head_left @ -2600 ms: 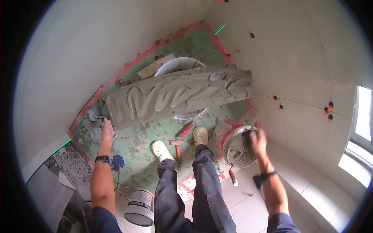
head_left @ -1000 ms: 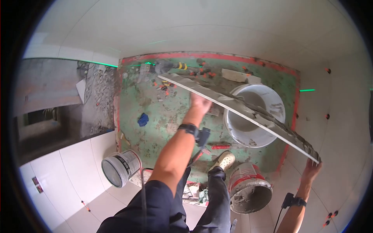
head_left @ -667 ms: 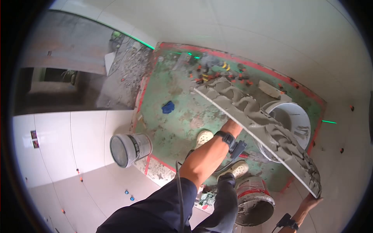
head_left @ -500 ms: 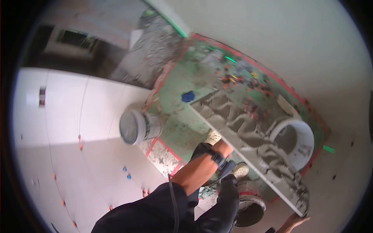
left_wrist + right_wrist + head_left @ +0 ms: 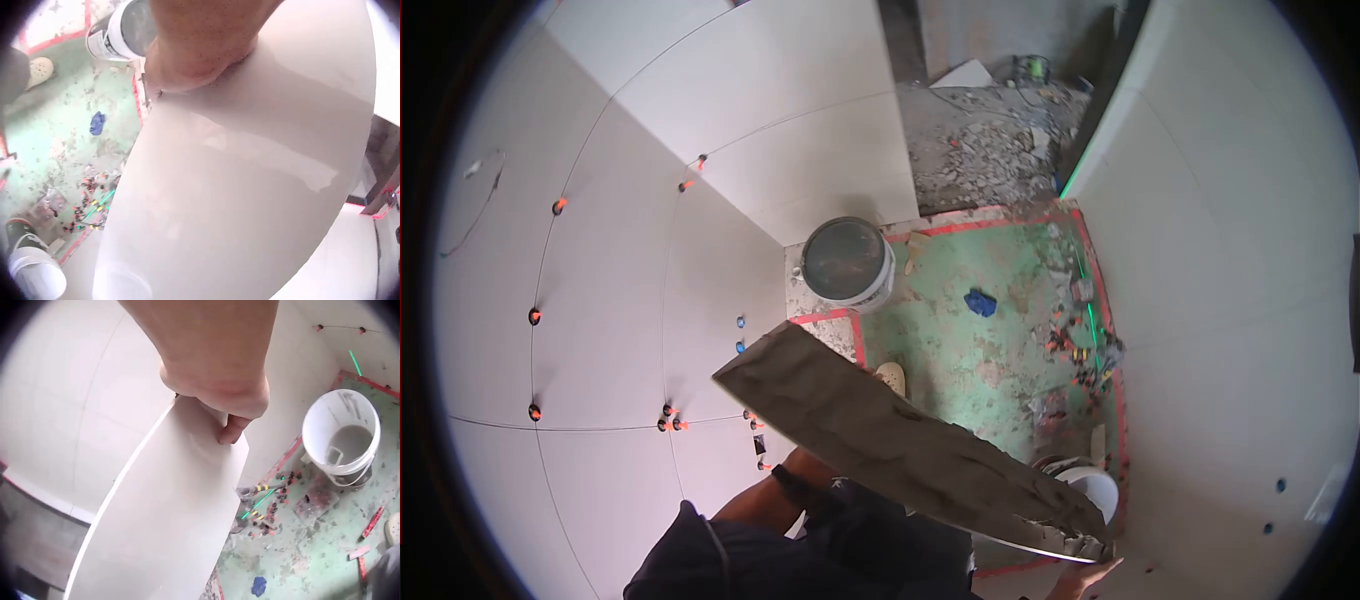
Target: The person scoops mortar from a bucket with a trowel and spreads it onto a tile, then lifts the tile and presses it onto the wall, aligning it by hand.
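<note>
Here's the head view: your tile [image 5: 900, 430] slants across in front of you, held up over the green floor [image 5: 940, 350], grey mortar [image 5: 850, 415] coating the face you see. Your right hand [image 5: 1085, 575] is at its lower right end, and your left forearm [image 5: 765, 500] runs in behind the other half. Beyond the tile stand the lidded bucket [image 5: 847, 258] and a white bucket [image 5: 1100, 490], partly covered by the tile's right end; a blue cloth [image 5: 980, 302] lies on the floor between. Over to the left wrist — your left hand [image 5: 197, 65] is against the smooth pale face, fingers hidden, so I cannot tell how far they're bent or whether they grip. Small orange-and-black pieces [image 5: 90, 194] lie scattered below. Now the right wrist: your hand closes around the tile's end, one digit curled onto the smooth side — it has hold of the tile, with a hammer [image 5: 362, 565] on the floor well apart.
</note>
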### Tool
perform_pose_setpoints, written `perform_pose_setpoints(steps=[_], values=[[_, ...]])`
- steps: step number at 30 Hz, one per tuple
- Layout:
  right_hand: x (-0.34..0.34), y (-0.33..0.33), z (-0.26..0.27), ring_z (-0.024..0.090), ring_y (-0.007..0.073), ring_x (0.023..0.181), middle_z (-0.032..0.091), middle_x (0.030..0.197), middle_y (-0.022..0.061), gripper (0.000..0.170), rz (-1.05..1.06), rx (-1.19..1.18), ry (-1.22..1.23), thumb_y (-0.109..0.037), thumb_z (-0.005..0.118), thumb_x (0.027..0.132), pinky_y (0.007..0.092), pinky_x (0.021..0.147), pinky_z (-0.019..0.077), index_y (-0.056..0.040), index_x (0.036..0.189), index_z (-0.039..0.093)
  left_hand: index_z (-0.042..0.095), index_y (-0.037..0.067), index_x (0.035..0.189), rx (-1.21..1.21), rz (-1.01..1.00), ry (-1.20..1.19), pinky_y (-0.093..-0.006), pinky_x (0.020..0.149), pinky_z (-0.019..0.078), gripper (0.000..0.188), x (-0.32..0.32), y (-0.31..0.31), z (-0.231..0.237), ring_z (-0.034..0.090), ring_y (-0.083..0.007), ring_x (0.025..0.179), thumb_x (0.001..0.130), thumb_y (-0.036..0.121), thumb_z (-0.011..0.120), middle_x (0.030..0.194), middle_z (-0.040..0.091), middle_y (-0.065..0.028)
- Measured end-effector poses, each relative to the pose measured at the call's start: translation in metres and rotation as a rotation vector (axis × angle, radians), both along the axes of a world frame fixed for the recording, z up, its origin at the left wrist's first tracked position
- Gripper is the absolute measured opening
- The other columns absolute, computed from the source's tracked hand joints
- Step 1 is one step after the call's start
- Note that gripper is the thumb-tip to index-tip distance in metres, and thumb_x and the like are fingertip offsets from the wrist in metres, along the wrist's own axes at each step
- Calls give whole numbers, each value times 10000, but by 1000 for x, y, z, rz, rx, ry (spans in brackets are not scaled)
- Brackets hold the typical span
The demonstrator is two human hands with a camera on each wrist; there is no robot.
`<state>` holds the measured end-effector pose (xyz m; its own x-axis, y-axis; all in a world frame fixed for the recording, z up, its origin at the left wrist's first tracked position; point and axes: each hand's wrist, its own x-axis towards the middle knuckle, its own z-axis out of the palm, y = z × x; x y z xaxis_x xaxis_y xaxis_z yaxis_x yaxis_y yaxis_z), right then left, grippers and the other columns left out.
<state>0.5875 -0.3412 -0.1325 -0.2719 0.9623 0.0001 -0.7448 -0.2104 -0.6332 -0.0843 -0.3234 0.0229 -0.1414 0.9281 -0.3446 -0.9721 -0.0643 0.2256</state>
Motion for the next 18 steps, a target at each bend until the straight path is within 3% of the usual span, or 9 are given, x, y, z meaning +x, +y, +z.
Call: perform_pose_setpoints(steps=[1,3,6,8,10,13,15,17,18], values=[[-67,35,50,513,315,1218,469,1411,133,629,34,15,-21,-543,399,986,474,1037,429,-93,1424,424,336,91,1457,-20,56,69,-407,1142,330,479,-20,-5,20,419,-214,1330,1050,343,353,1436,431,-95],[-208,100,160,571,289,1101,569,1279,90,568,-859,-782,-537,-562,409,973,456,930,502,-117,1308,522,264,107,1505,-47,136,119,-414,1191,265,526,-61,-15,54,333,-218,1412,1059,384,295,1521,350,-92],[-243,149,171,432,322,1317,432,1448,162,670,-691,-635,-416,-530,286,1012,491,1128,328,-9,1418,396,218,109,1526,138,233,170,-418,1209,224,551,-134,11,89,286,-218,1439,1060,400,254,1553,297,-78],[-273,175,174,446,309,1297,431,1442,157,666,-671,-460,-511,-523,316,1009,488,1100,369,1,1414,389,244,102,1517,175,319,130,-415,1197,246,544,-177,20,105,312,-221,1424,1057,390,293,1532,329,-74],[-289,200,172,528,381,1203,524,1354,175,709,-674,-325,-817,-585,507,920,507,1010,450,-25,1353,469,271,96,1507,209,372,87,-411,1184,269,537,-213,29,121,338,-223,1409,1055,379,331,1512,360,-70],[-388,222,271,540,374,1179,518,1328,216,728,-827,-434,-522,-443,679,878,458,1045,413,8,1379,403,295,88,1493,323,402,345,-405,1190,251,530,-253,55,151,337,-234,1411,1055,383,335,1490,396,-67],[-445,242,308,578,375,1138,617,1220,215,789,-529,-308,-569,-643,258,968,546,1027,449,35,1175,606,446,63,1357,619,282,291,-431,1098,367,485,-294,82,184,469,-239,1284,1041,419,357,1354,519,-84],[-447,298,279,600,375,1075,630,1172,209,732,-611,-277,-460,-607,287,985,529,977,491,26,1165,607,447,63,1355,789,257,431,-431,1095,368,483,-364,133,234,471,-239,1281,1040,418,359,1353,520,-84],[-445,320,244,607,357,1052,640,1148,196,714,-642,76,-753,-600,301,991,521,957,505,22,1159,609,448,63,1354,829,261,489,-431,1093,370,481,-388,144,252,473,-239,1278,1040,417,360,1351,521,-84]])
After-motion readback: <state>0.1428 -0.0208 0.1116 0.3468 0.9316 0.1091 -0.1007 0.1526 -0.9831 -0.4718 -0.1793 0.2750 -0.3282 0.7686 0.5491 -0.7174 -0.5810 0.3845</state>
